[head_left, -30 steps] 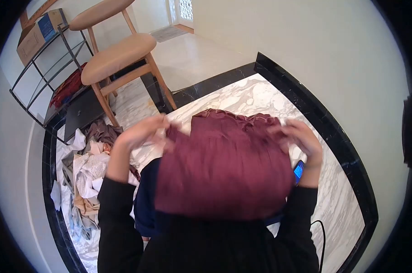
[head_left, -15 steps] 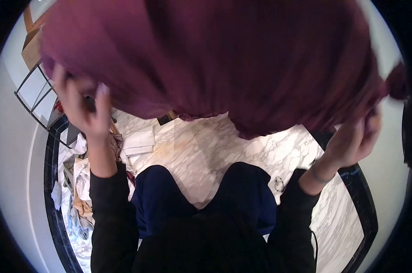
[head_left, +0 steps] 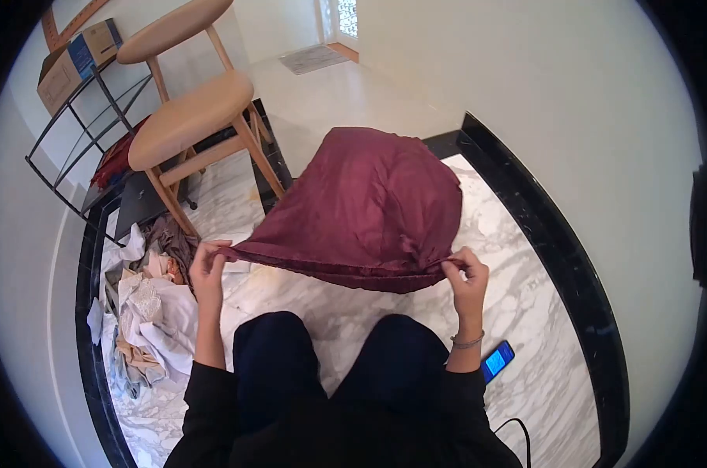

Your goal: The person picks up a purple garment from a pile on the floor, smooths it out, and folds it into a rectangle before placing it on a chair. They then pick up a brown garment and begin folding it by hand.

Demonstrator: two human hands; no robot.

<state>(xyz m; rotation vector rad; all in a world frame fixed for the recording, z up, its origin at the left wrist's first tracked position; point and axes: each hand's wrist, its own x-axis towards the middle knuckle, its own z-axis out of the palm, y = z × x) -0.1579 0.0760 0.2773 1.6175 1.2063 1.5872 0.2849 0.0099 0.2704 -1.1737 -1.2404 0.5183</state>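
A maroon cloth [head_left: 353, 199], puffed up with air and slightly creased, is stretched between my hands above the floor in front of my knees. My left hand [head_left: 209, 261] pinches its near left corner. At the near right corner, my right hand [head_left: 466, 274] grips the edge between thumb and fingers. The near edge runs as a sagging double hem between the two grips. What kind of cloth item it is does not show clearly.
On the left lies a heap of clothes [head_left: 154, 312]. Behind it stand a wooden chair [head_left: 193, 117], a black metal rack [head_left: 80, 148] and a cardboard box [head_left: 80, 62]. A lit phone [head_left: 497, 361] lies on the marble floor [head_left: 540, 327] beside my right forearm.
The maroon cloth has come down from high in front of the camera and billowed out ahead. Both hands have lowered and moved closer together, still holding its edge. The chair now shows.
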